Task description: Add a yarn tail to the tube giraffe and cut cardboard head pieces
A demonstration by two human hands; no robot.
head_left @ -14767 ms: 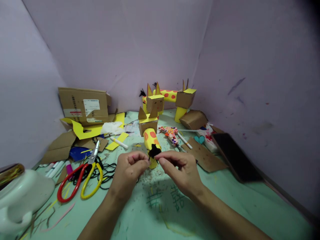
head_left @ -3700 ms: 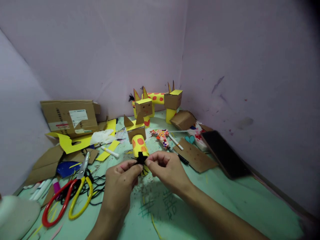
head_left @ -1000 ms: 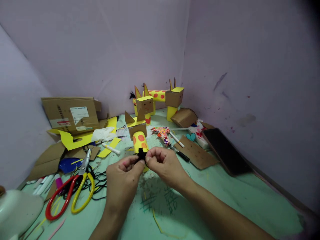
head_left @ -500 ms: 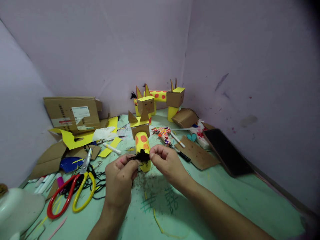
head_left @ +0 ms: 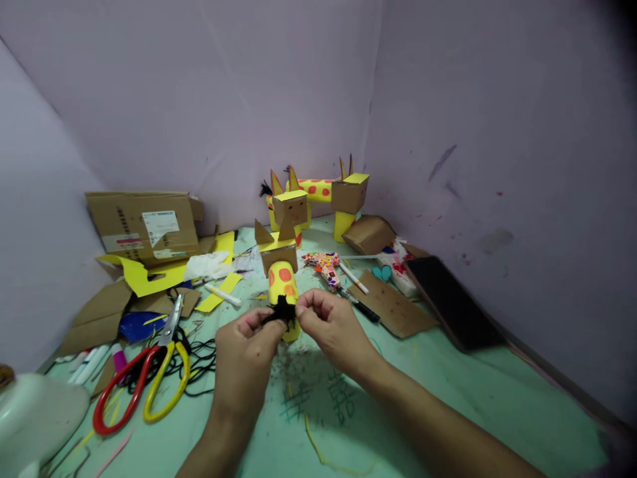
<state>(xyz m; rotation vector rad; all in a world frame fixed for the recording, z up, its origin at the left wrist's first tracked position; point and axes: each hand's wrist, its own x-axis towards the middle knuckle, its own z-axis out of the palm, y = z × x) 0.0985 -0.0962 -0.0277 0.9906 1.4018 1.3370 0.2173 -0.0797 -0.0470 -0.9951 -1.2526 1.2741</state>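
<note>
A tuft of black yarn (head_left: 281, 312) sits at the near end of a yellow paper animal (head_left: 281, 279) with orange spots. The animal has a cardboard box head (head_left: 279, 257) with two pointed ears and faces away from me. My left hand (head_left: 247, 345) pinches the tuft's left strands between thumb and fingers. On the other side, my right hand (head_left: 332, 325) is closed in a pinch at the tuft's right edge. Loose black yarn (head_left: 199, 362) lies left of my left hand, partly under scissors (head_left: 166, 358) with one red and one yellow handle.
Two similar spotted animals (head_left: 291, 209) stand behind, near the wall corner. Cardboard scraps (head_left: 395, 305), a cutter knife (head_left: 365, 311) and a phone (head_left: 452, 302) lie to the right. A cardboard box piece (head_left: 144, 229), yellow paper (head_left: 149, 282) and a white marker (head_left: 223, 295) are on the left.
My left hand has shifted slightly right, closer in on the tuft. My right hand has barely moved and keeps its pinch.
</note>
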